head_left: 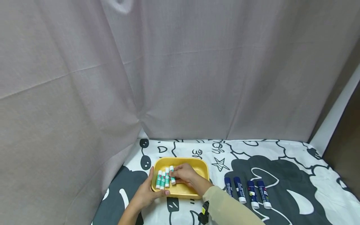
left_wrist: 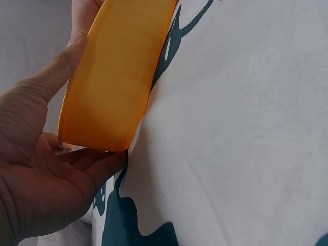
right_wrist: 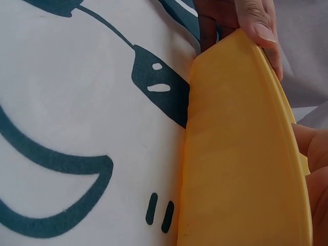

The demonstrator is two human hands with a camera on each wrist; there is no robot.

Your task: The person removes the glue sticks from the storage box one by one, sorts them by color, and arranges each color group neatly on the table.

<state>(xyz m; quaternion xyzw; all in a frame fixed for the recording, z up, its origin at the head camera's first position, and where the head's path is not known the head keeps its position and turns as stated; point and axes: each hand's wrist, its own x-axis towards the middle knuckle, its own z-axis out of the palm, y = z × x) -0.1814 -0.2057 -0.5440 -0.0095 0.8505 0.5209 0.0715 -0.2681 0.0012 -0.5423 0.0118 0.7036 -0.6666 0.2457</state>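
Observation:
A yellow tray (head_left: 185, 196) lies on the patterned cloth, with white-and-green glue sticks inside. My left hand (head_left: 146, 193) grips its near left corner, thumb over the front rim and fingers along the left side. Inside the tray, my right hand (head_left: 185, 175) pinches a glue stick (head_left: 172, 180) between thumb and fingers. Three others, among them a leftmost glue stick (head_left: 158, 179), lie side by side just left of it. The left wrist view shows the tray's outer wall (left_wrist: 113, 77) beside the thumb. In the right wrist view, the wall hides most of the right hand (right_wrist: 318, 164).
Several dark blue tubes with white ends, including a blue tube (head_left: 264, 194), lie in a loose row right of the tray. A grey curtain (head_left: 191, 78) hangs behind the cloth-covered surface (head_left: 180, 209). A brown panel (head_left: 346, 150) stands at the far right.

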